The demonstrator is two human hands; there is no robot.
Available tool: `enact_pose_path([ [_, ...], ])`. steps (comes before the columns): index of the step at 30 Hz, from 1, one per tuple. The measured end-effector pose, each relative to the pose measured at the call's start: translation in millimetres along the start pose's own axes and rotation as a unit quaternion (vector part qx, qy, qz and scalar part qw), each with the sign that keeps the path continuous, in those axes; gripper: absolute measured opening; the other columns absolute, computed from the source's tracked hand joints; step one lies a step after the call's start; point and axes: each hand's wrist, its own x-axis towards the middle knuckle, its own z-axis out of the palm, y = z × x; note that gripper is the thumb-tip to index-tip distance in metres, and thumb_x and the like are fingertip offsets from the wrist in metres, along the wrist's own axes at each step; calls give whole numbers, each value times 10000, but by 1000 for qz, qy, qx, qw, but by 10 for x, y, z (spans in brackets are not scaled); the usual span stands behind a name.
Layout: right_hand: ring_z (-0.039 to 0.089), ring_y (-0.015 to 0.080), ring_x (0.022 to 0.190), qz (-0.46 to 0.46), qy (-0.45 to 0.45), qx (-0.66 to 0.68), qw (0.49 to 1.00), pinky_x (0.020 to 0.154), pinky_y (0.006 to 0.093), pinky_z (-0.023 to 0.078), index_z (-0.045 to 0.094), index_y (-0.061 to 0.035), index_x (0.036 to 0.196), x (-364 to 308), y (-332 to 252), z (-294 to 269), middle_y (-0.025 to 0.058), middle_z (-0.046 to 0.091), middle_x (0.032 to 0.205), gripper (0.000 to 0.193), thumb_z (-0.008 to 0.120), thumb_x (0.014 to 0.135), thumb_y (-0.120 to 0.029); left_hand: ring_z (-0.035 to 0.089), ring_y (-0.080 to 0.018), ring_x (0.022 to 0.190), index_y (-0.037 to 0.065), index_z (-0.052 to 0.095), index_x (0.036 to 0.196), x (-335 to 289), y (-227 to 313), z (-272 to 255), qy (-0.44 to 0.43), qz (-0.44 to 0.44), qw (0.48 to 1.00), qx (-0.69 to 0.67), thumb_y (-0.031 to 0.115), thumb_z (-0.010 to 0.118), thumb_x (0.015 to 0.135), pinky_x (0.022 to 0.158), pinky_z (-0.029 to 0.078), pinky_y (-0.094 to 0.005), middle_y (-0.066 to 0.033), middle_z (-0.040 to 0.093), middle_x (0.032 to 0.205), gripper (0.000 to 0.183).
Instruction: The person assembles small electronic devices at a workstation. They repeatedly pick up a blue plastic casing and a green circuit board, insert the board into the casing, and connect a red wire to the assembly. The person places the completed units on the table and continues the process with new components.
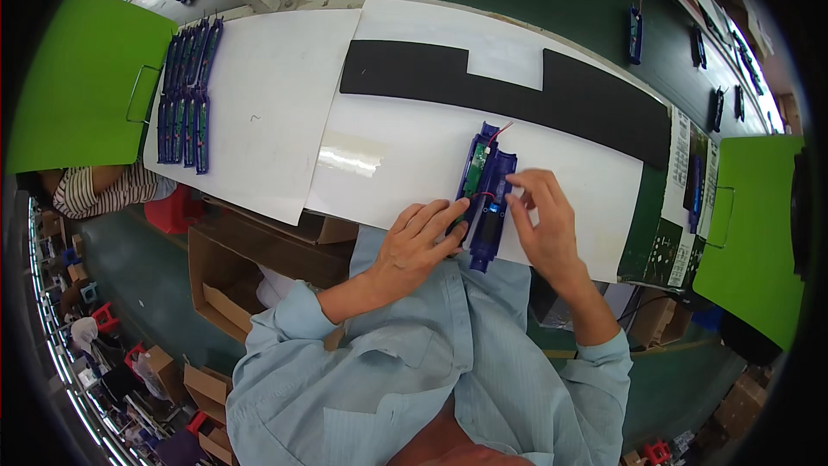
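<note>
A long blue plastic housing [486, 194] with a green circuit board and thin red wires lies on the white sheet [405, 155] at the table's near edge. My left hand [420, 244] rests against its left side, fingers pressing the lower part. My right hand [542, 223] touches its right side, fingertips pinched at the red wire near the middle. Both arms wear light blue sleeves.
A row of several similar blue housings [185, 95] lies at the far left of the table. A black foam strip [500, 86] crosses the white sheet. Green panels [78, 78] [759, 233] stand at both ends. More blue housings [636, 34] ride a dark belt behind. Cardboard boxes [250, 267] sit below.
</note>
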Motion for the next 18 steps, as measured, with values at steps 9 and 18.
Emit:
enact_pose_path([
  [9, 674, 392, 891, 59, -129, -48, 989, 729, 470, 568, 402, -15, 1602, -405, -117, 165, 202, 596, 1119, 878, 865, 903, -278, 620, -341, 1276, -12, 715, 1180, 186, 44, -196, -97, 40, 994, 9, 110, 786, 847, 1067, 505, -436, -212, 604, 1475, 362],
  [18, 623, 237, 816, -50, -185, 36, 981, 780, 388, 526, 616, -23, 1466, 1397, 497, -771, 134, 658, 981, 709, 909, 868, -267, 681, -356, 1018, 36, 708, 1018, 1730, -556, -497, -25, 68, 997, 27, 82, 795, 857, 879, 557, -451, -130, 680, 1156, 189],
])
